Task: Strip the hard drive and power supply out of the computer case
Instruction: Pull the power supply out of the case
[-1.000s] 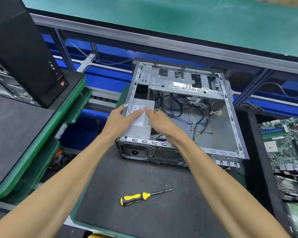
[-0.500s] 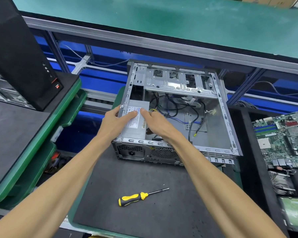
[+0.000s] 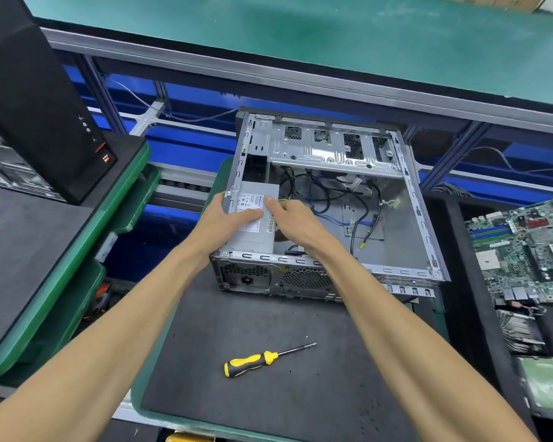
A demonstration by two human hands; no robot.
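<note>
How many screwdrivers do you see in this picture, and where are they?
1. The screwdriver, with a yellow and black handle, lies on the dark mat in front of the open computer case, between the two forearms. Others may be hidden outside the view.

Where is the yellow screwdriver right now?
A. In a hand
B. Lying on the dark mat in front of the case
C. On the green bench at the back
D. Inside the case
B: the screwdriver lies alone on the mat, nearer than the case, while both hands are on the power supply.
</note>
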